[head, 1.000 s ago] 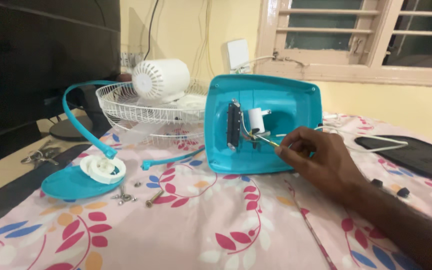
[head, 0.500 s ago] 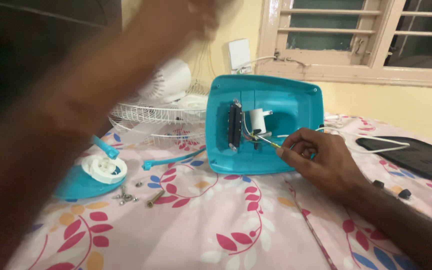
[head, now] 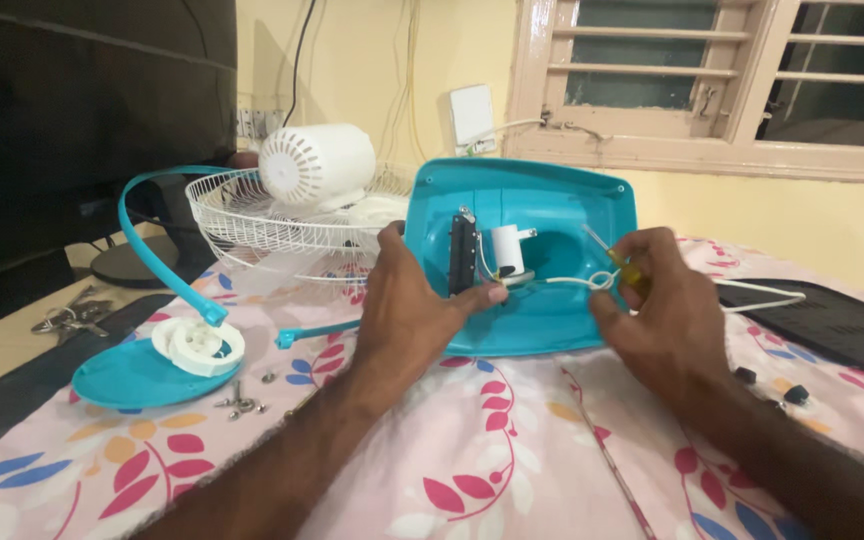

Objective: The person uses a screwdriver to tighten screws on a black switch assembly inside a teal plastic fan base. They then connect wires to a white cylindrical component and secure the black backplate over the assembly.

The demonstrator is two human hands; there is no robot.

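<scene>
Head view: your left hand (head: 407, 310) braces the upturned teal fan base (head: 522, 260), thumb resting on its black inner component (head: 463, 253), fingers wrapped round the left edge. Your right hand (head: 657, 305) pinches a yellow-handled screwdriver (head: 620, 268) together with a white wire (head: 752, 298) at the base's right side. That base stands on edge at the centre of a pink floral cloth (head: 472, 470). Left of it lie a white wire fan guard (head: 272, 225), a white motor housing (head: 317, 165), a teal round cover (head: 137, 372) and loose screws (head: 240, 403). Keys (head: 67, 315) sit at the far left. Behind, a yellow wall carries a barred window (head: 732, 80).
</scene>
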